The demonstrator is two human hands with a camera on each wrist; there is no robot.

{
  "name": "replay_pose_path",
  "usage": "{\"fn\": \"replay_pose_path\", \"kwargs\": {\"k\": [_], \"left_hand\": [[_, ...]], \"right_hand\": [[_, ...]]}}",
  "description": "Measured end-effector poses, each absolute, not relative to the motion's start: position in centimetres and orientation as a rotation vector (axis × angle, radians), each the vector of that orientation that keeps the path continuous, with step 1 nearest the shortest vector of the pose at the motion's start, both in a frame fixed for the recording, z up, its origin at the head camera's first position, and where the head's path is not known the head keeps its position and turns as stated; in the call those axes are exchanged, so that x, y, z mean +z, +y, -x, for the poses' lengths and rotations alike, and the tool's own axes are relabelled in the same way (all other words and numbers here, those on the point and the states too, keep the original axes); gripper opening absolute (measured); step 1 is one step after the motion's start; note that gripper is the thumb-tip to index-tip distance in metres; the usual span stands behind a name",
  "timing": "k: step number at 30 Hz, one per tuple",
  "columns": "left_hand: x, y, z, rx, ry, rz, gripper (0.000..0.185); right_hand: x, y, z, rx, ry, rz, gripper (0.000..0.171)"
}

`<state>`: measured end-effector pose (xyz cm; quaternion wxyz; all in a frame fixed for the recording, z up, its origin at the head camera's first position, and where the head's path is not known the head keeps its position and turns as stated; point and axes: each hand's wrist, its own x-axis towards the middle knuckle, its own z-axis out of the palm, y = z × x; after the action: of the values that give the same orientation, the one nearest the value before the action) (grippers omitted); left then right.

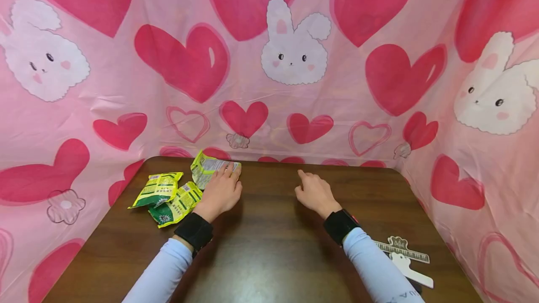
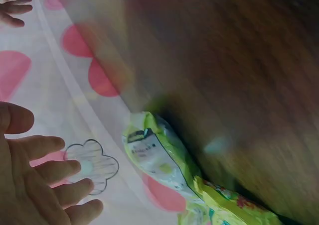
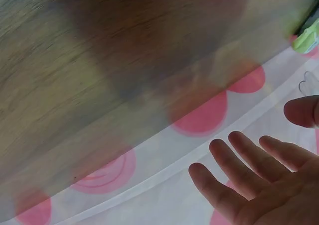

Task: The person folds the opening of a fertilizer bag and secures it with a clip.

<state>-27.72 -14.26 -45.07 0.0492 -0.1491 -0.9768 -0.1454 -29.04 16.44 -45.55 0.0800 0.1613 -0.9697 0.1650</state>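
The left hand (image 1: 220, 191) lies flat with straight fingers on the rear snack packet (image 1: 207, 168) near the bench's (image 1: 269, 247) far edge, steadying it, while the right hand (image 1: 313, 192) hovers relaxed, holding nothing.

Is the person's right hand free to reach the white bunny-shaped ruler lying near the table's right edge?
Probably yes. The right hand is open and holds nothing, and bare table lies between it and the ruler, which sits just beside that arm's sleeve.

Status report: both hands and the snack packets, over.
Left hand open, flat on far packet. Right hand open, holding nothing. Two more packets beside. Nothing in the way.
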Motion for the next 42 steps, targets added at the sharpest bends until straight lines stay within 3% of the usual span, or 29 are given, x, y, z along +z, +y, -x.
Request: {"fn": "replay_pose_path", "kwargs": {"k": [20, 42], "left_hand": [[-47.5, -19.9, 24.8, -0.342, -3.0, 0.333, 0.049], [-48.3, -25.8, 19.5, -0.267, -3.086, 0.192, 0.057]], "right_hand": [[-47.2, 13.2, 26.9, 0.436, -2.921, -0.673, 0.044], [-48.5, 11.3, 25.2, 0.432, -2.973, -0.793, 0.036]]}}
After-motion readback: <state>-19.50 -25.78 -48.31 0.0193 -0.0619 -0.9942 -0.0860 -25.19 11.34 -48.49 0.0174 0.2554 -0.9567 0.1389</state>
